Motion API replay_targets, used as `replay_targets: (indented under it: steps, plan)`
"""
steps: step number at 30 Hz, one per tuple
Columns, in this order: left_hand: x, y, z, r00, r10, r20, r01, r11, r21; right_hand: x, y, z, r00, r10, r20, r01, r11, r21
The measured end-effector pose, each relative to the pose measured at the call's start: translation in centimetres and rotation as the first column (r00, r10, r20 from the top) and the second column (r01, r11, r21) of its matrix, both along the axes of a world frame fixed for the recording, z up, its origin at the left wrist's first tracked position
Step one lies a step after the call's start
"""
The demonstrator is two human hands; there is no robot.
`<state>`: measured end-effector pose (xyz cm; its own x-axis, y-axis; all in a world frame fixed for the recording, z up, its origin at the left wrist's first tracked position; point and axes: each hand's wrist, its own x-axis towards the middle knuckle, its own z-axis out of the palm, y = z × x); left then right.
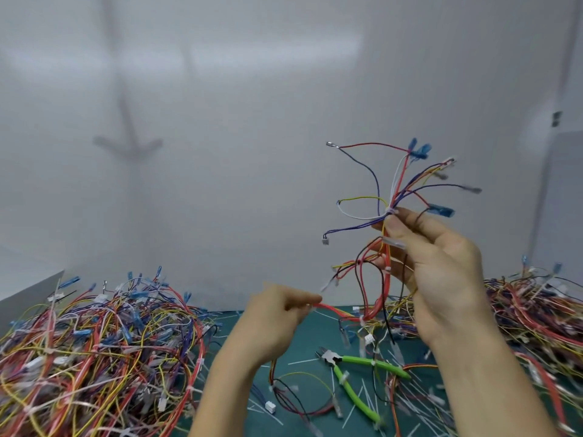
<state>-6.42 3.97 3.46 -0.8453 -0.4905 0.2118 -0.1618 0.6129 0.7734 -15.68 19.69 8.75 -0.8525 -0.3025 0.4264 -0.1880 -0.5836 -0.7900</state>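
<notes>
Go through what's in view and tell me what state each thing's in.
Wire harness: held up off the mat, branches splayed.
Right hand: grips the harness trunk.
Left hand: pinches a red wire end.
Side cutters: lying on the mat, handles spread.
Left harness pile: tangled heap.
Right harness pile: tangled heap.

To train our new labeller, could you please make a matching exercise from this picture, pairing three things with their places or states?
Things:
1. harness
2. cutters
3. left hand

Places or states:
A. lies on the mat
B. pinches a red wire
C. held up by the right hand

Pairs: 1-C; 2-A; 3-B.
</notes>
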Motion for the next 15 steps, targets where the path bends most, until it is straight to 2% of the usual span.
replay_targets:
  steps: [2, 3, 5, 7, 11, 15]
  plan:
    - [-0.3, 0.6, 0.5, 0.998, 0.041, -0.040, -0.045, 0.993, -0.111, 0.0, -0.1, -0.1, 0.999, -0.017, -0.046, 0.019, 0.999, 0.039]
    - [-0.2, 1.0, 0.9, 0.989, 0.081, -0.120, -0.097, 0.986, -0.133, 0.0, -0.2, -0.2, 0.998, -0.013, -0.063, 0.017, 0.998, 0.063]
    - [0.2, 1.7, 1.9, 0.928, 0.107, -0.356, -0.138, 0.988, -0.063, 0.2, -0.5, -0.3, 0.995, 0.011, -0.094, 0.001, 0.993, 0.118]
    - [0.6, 2.3, 2.8, 0.868, 0.044, -0.495, -0.042, 0.999, 0.014, 0.4, -0.9, -0.5, 0.990, 0.037, -0.133, -0.014, 0.986, 0.168]
    - [1.2, 2.7, 3.5, 0.853, -0.050, -0.519, 0.079, 0.996, 0.033, 1.1, -1.6, -0.8, 0.971, 0.069, -0.230, -0.014, 0.972, 0.235]
    - [1.4, 2.7, 3.5, 0.856, -0.070, -0.513, 0.118, 0.991, 0.063, 1.5, -1.9, -1.0, 0.969, 0.102, -0.223, -0.049, 0.971, 0.234]
